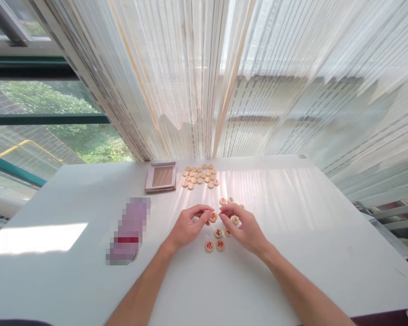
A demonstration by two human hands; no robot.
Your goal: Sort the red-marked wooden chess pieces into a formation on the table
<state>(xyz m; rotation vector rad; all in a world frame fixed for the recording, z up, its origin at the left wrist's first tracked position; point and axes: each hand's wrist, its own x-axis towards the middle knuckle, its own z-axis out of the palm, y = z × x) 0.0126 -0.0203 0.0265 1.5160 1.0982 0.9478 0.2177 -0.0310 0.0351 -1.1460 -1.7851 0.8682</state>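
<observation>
We are pinching a red-marked piece (213, 217) between our left hand's (187, 228) thumb and forefinger. Our right hand (245, 228) is curling beside it – whether it is gripping anything, we cannot tell. About 8 others (220, 245) are lying face-up on the table (292, 253) – a larger pile (200, 176) is sitting blank-side up by the box (161, 177).
</observation>
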